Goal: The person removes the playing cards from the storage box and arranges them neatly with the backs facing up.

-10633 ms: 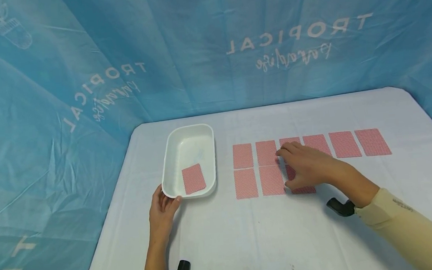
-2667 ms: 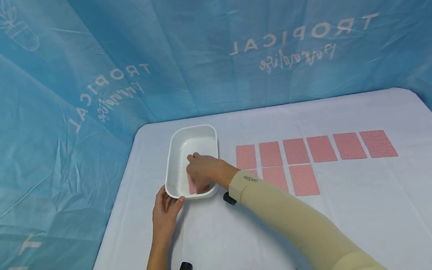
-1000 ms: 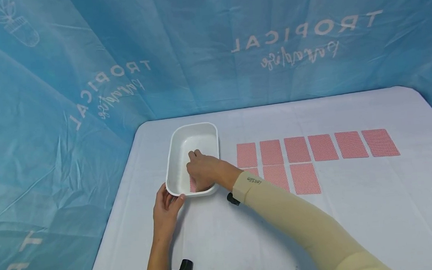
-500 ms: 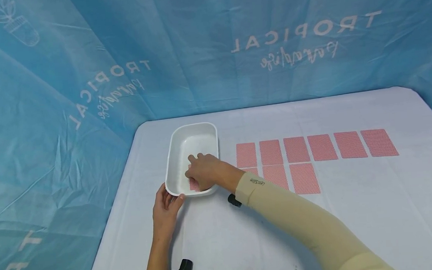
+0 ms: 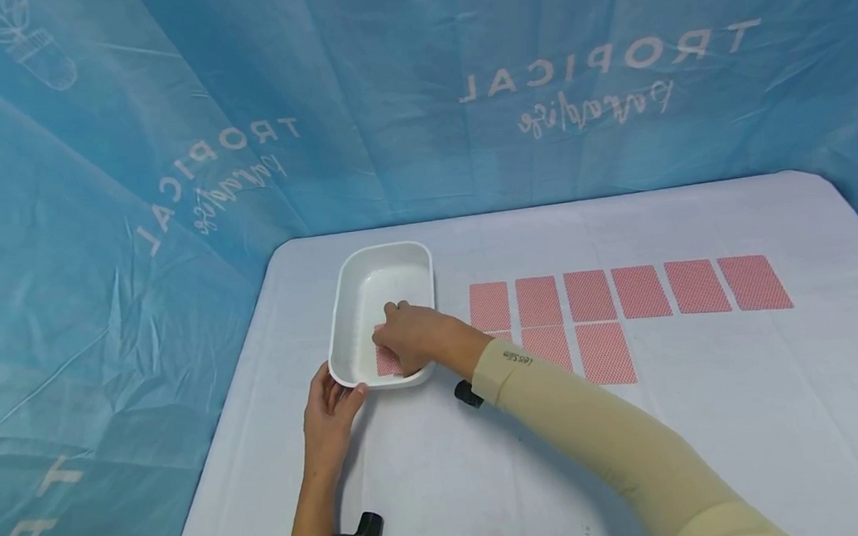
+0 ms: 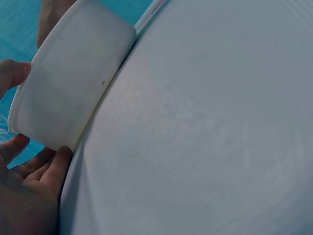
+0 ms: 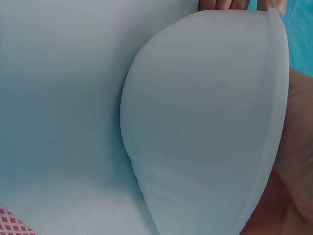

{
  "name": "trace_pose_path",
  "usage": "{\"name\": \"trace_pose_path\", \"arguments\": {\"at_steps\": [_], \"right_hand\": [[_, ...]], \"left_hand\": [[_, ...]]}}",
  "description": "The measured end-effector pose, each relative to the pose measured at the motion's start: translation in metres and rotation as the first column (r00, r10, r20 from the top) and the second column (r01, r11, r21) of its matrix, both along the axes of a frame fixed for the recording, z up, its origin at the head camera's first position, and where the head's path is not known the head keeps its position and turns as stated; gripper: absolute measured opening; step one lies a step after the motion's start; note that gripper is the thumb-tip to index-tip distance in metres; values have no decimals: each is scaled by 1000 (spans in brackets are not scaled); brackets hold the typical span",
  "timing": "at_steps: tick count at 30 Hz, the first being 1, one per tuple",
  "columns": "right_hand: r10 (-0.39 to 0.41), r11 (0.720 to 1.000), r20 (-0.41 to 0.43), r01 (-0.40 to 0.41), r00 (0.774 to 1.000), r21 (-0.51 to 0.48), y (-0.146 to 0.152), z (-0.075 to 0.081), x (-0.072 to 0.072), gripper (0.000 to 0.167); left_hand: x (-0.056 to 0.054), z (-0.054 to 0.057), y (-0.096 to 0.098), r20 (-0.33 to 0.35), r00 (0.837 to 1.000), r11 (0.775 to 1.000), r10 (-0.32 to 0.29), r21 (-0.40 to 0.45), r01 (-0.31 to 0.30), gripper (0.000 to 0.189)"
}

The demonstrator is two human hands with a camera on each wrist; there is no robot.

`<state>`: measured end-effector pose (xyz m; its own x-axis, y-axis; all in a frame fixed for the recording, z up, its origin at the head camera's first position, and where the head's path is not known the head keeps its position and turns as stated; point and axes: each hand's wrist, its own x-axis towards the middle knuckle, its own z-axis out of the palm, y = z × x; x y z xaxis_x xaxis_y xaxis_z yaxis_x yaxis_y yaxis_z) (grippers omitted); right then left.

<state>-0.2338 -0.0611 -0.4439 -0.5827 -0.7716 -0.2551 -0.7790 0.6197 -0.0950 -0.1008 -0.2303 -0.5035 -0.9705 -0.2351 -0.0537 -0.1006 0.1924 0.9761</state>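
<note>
A white plastic tub [image 5: 349,307] stands at the left of the table. My left hand [image 5: 327,416] grips its near left corner, thumb on the rim; in the left wrist view the fingers [image 6: 61,166] touch the tub's outer side low down. A red-patterned playing card [image 5: 386,362] lies in the tub, back up and partly covered by my right hand [image 5: 415,335]. That hand reaches over the right rim with bent fingers at the card; its fingertips are hidden, so a pinch cannot be confirmed. In the right wrist view the tub wall [image 7: 205,112] blocks the card.
Right of the tub, several playing cards [image 5: 539,302] lie back up in a far row. A shorter near row of 3 cards [image 5: 605,354] sits below its left end; my right sleeve [image 5: 581,415] partly covers it. A blue curtain [image 5: 390,138] hangs behind the white-covered table [image 5: 444,483].
Earlier my right hand was over the laid-out cards; it moved left into the tub. In the last second it shifts slightly right, showing more of the card. The left hand stays on the tub.
</note>
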Motion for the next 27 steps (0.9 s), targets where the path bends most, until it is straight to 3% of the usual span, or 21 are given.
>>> {"name": "trace_pose_path", "arguments": {"at_steps": [12,19,27], "right_hand": [[-6,1000,-29,6,1000,1,2,5,3,49],[-14,1000,-30,14,999,-11,3,7,1,71],[-34,999,-23,34,999,-6,3,7,-4,82]], "left_hand": [[0,-3,1,-31,999,1000,10,-23,-11,73],[-1,-4,0,-29,999,999,17,-43,-18,73],[-2,-6,-3,7,1000,1000,13,-28,-12,76]]}}
